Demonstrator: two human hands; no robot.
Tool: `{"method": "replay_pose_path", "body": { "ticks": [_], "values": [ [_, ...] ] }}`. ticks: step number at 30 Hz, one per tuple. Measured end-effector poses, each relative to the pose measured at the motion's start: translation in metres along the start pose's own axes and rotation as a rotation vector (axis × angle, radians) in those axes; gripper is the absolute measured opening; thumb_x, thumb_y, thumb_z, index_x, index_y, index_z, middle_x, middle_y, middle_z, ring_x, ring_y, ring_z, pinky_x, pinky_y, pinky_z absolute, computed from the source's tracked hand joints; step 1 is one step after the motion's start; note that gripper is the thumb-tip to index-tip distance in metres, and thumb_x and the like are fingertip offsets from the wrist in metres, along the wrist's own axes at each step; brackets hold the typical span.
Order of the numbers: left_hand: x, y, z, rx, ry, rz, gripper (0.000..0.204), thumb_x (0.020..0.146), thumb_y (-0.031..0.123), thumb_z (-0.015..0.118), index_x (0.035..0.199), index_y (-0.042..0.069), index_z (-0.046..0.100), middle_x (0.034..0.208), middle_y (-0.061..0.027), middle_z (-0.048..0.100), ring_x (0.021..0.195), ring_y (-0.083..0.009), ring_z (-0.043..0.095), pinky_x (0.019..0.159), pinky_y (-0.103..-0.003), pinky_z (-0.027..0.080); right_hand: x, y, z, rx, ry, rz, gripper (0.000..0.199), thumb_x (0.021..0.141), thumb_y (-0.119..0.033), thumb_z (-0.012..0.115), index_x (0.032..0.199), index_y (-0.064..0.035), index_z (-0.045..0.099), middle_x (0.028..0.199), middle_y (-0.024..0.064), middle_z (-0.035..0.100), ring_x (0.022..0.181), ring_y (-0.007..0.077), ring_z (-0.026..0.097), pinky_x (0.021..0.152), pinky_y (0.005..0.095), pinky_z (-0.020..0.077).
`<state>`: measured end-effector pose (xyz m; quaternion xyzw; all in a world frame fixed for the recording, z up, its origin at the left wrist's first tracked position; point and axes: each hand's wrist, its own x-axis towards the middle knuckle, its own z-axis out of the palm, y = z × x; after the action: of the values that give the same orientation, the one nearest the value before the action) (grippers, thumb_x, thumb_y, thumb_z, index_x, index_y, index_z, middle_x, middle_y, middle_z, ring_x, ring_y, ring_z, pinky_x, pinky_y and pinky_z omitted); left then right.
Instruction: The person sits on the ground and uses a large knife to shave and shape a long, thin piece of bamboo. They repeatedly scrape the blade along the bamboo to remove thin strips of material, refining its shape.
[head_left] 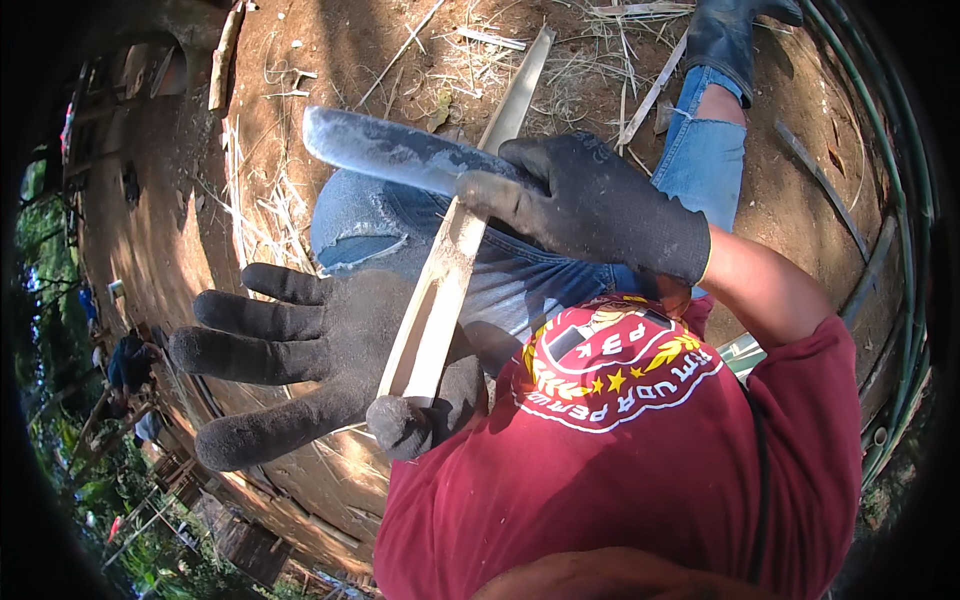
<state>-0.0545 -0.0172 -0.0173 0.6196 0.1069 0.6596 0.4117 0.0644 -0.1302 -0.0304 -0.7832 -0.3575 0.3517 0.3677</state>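
My right hand (590,205), in a dark glove, is closed around the handle of a machete (385,145). Its broad, scuffed blade points left and crosses over a split bamboo strip (437,300). The strip slants from the far ground, over my thigh, down to my left hand (345,325). That hand, gloved too, is palm up with its fingers spread out to the left. Across the base of the palm lies the strip's near end, with the thumb beside it. The right hand hides part of the strip's middle.
Thin shavings (265,215) and bamboo slivers litter the brown dirt. My jeans-clad leg (705,150) with a dark boot (722,45) stretches to the far right. Long green bamboo poles (905,230) curve along the right edge. Another person (130,362) is at the far left.
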Motion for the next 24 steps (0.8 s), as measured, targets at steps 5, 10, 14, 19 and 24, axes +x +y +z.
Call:
{"method": "replay_pose_path", "body": {
  "ticks": [5, 10, 14, 19, 24],
  "values": [
    [0.001, 0.007, -0.004, 0.038, 0.014, 0.014, 0.09, 0.084, 0.052, 0.051, 0.156, 0.02, 0.008, 0.156, -0.016, 0.025, 0.142, -0.032, 0.028, 0.117, -0.05, 0.02, -0.009, 0.003, 0.025, -0.064, 0.163, -0.315, 0.052, 0.091, -0.053, 0.059, 0.103, -0.0026, 0.067, 0.07, 0.0226, 0.06, 0.07, 0.0369, 0.065, 0.064, 0.0446, 0.0489],
    [-0.007, -0.001, 0.002, 0.015, -0.002, 0.006, 0.09, 0.084, 0.052, 0.051, 0.156, 0.021, 0.008, 0.156, -0.0158, 0.025, 0.142, -0.032, 0.028, 0.117, -0.05, 0.02, -0.004, 0.011, 0.009, -0.055, 0.102, -0.124, 0.053, 0.092, -0.054, 0.055, 0.097, -0.0027, 0.069, 0.08, 0.0227, 0.066, 0.076, 0.0407, 0.065, 0.068, 0.0487, 0.051],
    [-0.003, -0.001, 0.007, 0.023, 0.004, 0.017, 0.09, 0.084, 0.052, 0.051, 0.156, 0.021, 0.008, 0.156, -0.0157, 0.025, 0.142, -0.0319, 0.028, 0.116, -0.05, 0.02, 0.012, 0.024, 0.004, -0.089, 0.076, -0.065, 0.054, 0.094, -0.053, 0.052, 0.096, -0.0024, 0.07, 0.077, 0.0229, 0.065, 0.077, 0.0408, 0.066, 0.068, 0.0481, 0.0506],
    [-0.005, 0.004, 0.0, 0.066, 0.008, 0.024, 0.09, 0.084, 0.053, 0.051, 0.156, 0.021, 0.007, 0.156, -0.0156, 0.025, 0.142, -0.0319, 0.027, 0.116, -0.05, 0.02, -0.007, 0.006, 0.036, -0.07, 0.167, -0.441, 0.049, 0.092, -0.05, 0.058, 0.108, -0.0037, 0.066, 0.084, 0.0233, 0.065, 0.079, 0.0366, 0.066, 0.069, 0.0458, 0.0506],
    [-0.005, -0.001, 0.006, 0.037, 0.006, 0.028, 0.09, 0.084, 0.053, 0.051, 0.156, 0.021, 0.007, 0.156, -0.0155, 0.025, 0.142, -0.0318, 0.027, 0.116, -0.05, 0.02, 0.02, 0.019, 0.01, -0.031, 0.055, -0.071, 0.055, 0.092, -0.056, 0.053, 0.098, -0.0036, 0.069, 0.081, 0.023, 0.067, 0.082, 0.0392, 0.066, 0.074, 0.0484, 0.0506]
  ]
}}
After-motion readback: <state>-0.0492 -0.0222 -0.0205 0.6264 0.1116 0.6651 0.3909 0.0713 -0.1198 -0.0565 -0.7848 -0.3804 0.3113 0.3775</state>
